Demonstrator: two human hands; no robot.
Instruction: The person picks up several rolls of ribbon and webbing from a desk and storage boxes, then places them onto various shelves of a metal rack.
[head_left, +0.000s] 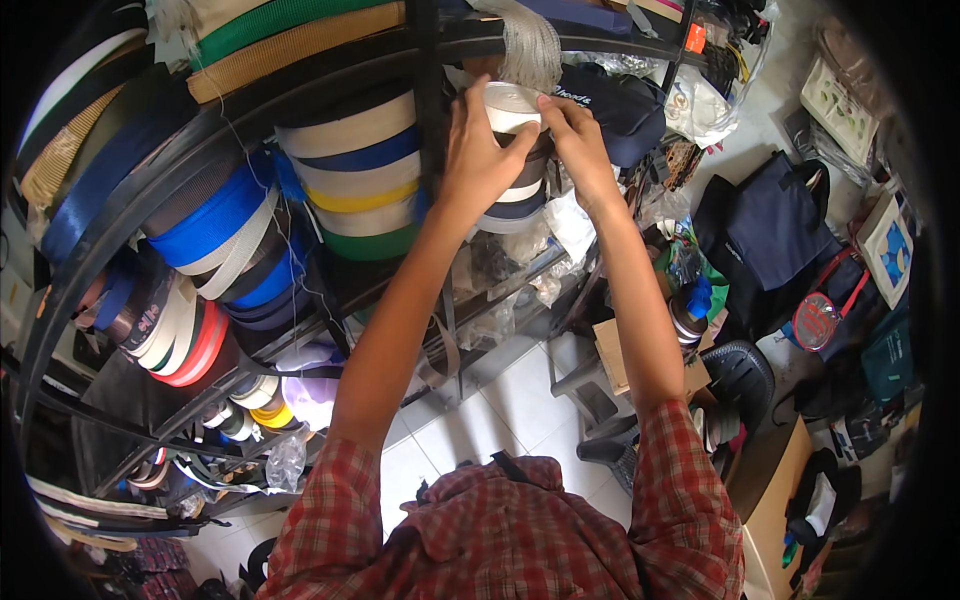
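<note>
White roll (512,98) is seated atop the stack of rolls (516,193), sides pinched in the grip of left hand (482,148) and right hand (577,140). Should be kept level, squeezed evenly, so nothing below is tipped.

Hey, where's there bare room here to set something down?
Bare floor tiles show between the black rack and the plaid shirt. It's crowded along the rack with webbing rolls, around the white roll that the left hand and right hand touch, and at right among bags.
</note>
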